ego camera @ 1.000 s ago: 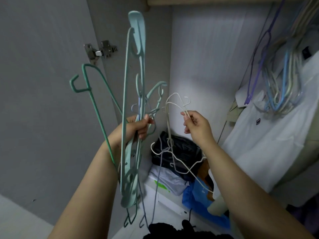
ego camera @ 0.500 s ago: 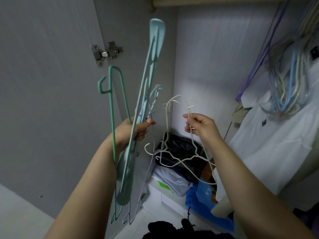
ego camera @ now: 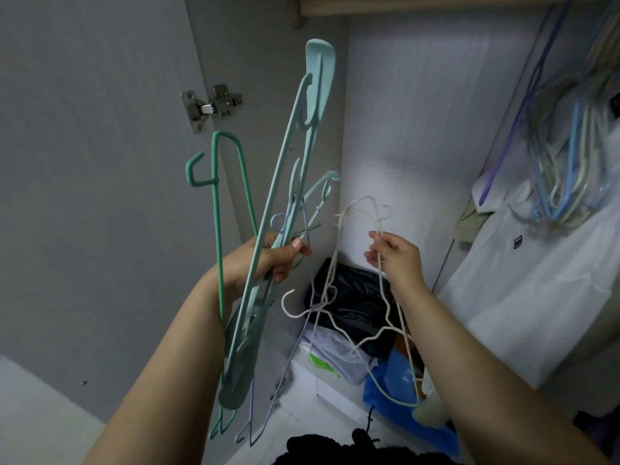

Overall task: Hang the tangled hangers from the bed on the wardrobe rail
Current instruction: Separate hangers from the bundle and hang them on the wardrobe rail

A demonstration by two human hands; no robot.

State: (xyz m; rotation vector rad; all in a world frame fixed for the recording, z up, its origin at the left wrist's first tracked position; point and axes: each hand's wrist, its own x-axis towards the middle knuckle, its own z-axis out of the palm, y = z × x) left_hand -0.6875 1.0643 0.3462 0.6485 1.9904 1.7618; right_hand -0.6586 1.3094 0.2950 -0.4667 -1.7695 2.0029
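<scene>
My left hand grips a bundle of hangers held upright: a wide pale teal plastic hanger, a green wire hanger and thin lilac ones dangling below. My right hand pinches the white wire hangers, which hang tangled between both hands, one hook still caught near the lilac wires. The wooden wardrobe rail runs across the top edge, above both hands.
Several blue, purple and pale hangers hang at the upper right over a white shirt. A black bag, folded clothes and a blue bag lie on the wardrobe floor. The open door with its hinge stands left.
The left-hand bundle has tilted so its top leans to the right. The right hand has drawn the white hangers slightly right, away from the bundle.
</scene>
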